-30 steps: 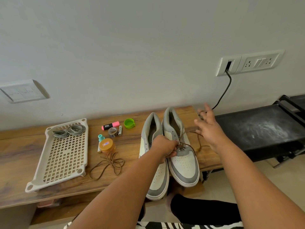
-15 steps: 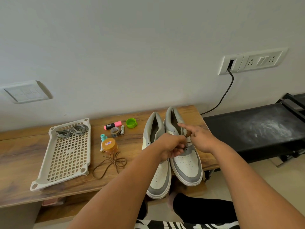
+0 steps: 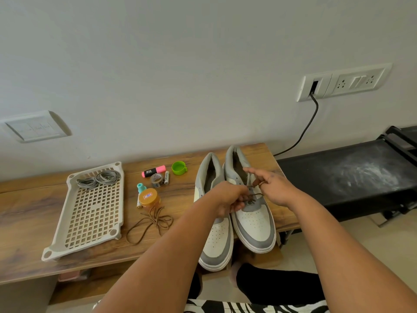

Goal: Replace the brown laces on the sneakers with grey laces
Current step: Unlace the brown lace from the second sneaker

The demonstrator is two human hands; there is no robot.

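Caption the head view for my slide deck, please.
Both hands pull a brown lace from the right sneaker; grey laces wait in a tray.

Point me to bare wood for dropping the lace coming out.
Free: front strip of the wooden bench left of the tray, and between the loose brown lace and left sneaker. Crowded: behind the lace, around the orange jar and highlighter.

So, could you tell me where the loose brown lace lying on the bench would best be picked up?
Probably at the tangle of the loose brown lace just in front of the orange jar, coming from above: several strands cross there, so one pinch gathers them, while the long loop trails thin and flat.
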